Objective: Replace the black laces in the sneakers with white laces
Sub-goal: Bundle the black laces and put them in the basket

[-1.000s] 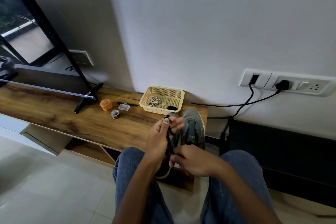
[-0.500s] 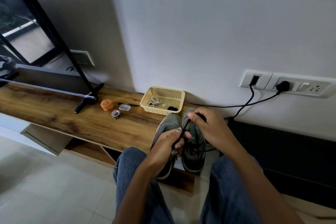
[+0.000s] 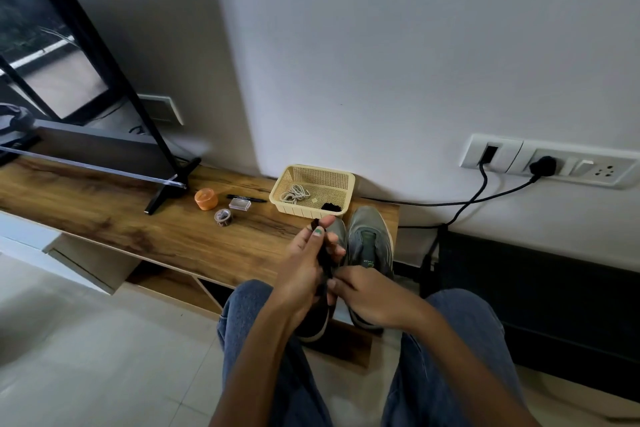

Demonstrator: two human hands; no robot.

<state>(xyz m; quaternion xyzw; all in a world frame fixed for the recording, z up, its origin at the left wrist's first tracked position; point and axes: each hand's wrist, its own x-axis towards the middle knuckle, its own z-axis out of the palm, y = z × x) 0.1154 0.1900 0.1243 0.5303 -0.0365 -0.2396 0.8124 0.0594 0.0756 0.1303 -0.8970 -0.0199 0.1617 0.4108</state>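
Wooden shelf (image 3: 138, 225): low, against a white wall.

Sneakers: grey pair at the shelf's right near edge, toes toward the wall. Right sneaker (image 3: 370, 239) in plain view; left sneaker (image 3: 337, 230) mostly hidden by the hands.

Black lace (image 3: 325, 258): runs from the left sneaker up into the left hand.

Left hand (image 3: 304, 274): raised over the left sneaker, thumb and fingers pinching the black lace near its upper end.

Right hand (image 3: 367, 298): lower, by the sneakers' openings, fingers curled at the lace; whether they actually grip it cannot be told.

Basket (image 3: 348, 180): cream plastic, just beyond the sneakers' toes, holding a white lace (image 3: 294, 193) at its left and a black lace bundle (image 3: 331, 207) at its near right corner.

Left of the basket: orange container (image 3: 205, 199), tape roll (image 3: 223, 217), small clear box (image 3: 239, 204), black pen (image 3: 246, 197).
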